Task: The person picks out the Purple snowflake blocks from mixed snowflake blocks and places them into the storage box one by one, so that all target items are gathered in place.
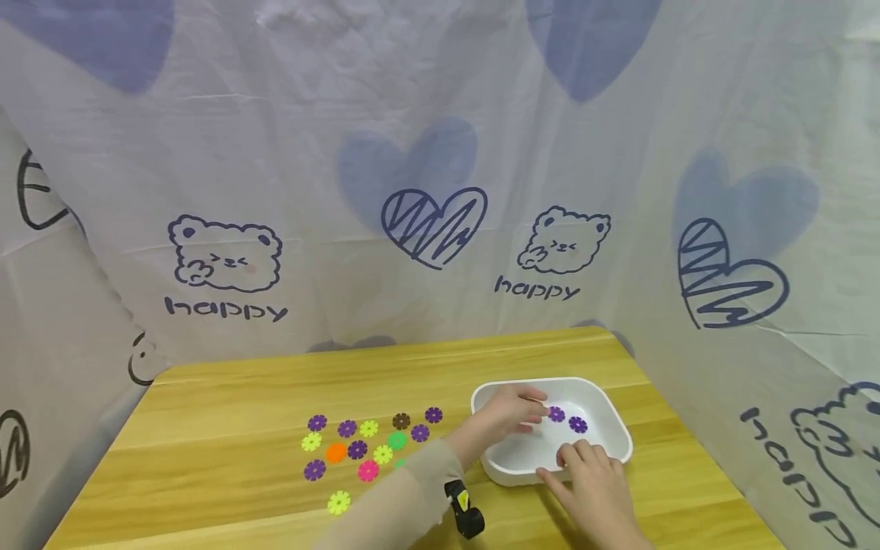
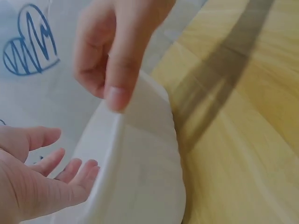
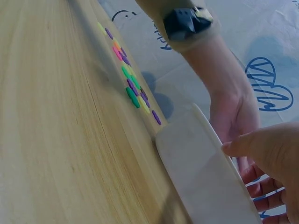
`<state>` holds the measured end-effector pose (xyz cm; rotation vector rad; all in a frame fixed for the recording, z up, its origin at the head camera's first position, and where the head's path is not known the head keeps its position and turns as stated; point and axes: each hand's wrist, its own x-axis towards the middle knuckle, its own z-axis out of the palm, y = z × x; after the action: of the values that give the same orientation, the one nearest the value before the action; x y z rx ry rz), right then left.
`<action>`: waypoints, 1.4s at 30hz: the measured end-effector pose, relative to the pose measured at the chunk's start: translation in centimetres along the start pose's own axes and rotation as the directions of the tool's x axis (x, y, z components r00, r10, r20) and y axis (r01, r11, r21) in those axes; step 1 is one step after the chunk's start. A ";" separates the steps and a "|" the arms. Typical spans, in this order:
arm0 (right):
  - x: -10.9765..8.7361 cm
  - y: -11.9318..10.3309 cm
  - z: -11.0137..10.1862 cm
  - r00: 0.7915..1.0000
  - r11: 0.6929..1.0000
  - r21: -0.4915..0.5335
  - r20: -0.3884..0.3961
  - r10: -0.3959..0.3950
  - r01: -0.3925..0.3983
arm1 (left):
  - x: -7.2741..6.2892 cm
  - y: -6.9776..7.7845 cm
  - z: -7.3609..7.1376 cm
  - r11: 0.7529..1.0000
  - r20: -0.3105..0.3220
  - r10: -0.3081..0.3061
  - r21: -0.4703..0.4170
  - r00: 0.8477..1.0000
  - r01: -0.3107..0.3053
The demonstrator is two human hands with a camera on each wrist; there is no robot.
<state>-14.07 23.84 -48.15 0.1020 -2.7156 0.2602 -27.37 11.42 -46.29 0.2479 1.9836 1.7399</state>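
A white plastic tray (image 1: 532, 452) stands at the right of the table with two purple notched discs (image 1: 578, 425) lying in it. My left hand (image 1: 512, 412) reaches in over its left side, fingers loosely spread and fingertips close to one purple disc. In the left wrist view nothing shows between the fingers of that left hand (image 2: 46, 179). At the near rim, my right hand (image 1: 594, 489) holds the tray's edge. The right wrist view has the right thumb (image 3: 243, 145) on the rim, with the other fingers on its inner side.
Several loose notched discs, among them an orange disc (image 1: 336, 453), a pink disc (image 1: 368, 470) and a brown disc (image 1: 401, 421), lie on the wooden table (image 1: 227, 428) left of the tray. A printed white curtain (image 1: 330, 229) hangs behind and at both sides.
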 end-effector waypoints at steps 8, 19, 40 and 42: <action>0.1 0.1 0.2 0.999 1.000 0.001 0.023 0.023 -0.023 | -3.7 1.8 -3.3 0.994 0.100 0.102 -0.047 0.990 -0.098; 0.0 0.0 0.2 0.999 0.999 0.015 0.032 0.028 -0.028 | -8.7 2.9 -7.7 0.980 0.001 0.199 -0.019 0.980 -0.199; 0.1 0.0 0.0 0.998 0.999 0.027 0.064 0.026 -0.028 | -12.9 -4.1 -11.7 0.959 -0.291 0.268 -0.010 0.918 -0.283; 0.1 -0.1 0.0 0.998 0.999 0.027 0.059 0.022 -0.024 | -12.7 -5.3 -11.8 0.962 -0.285 0.271 0.034 0.919 -0.272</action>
<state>-14.19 23.78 -48.11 0.0876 -2.7739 0.3059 -20.96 -5.49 -47.55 0.2941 2.2357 2.0560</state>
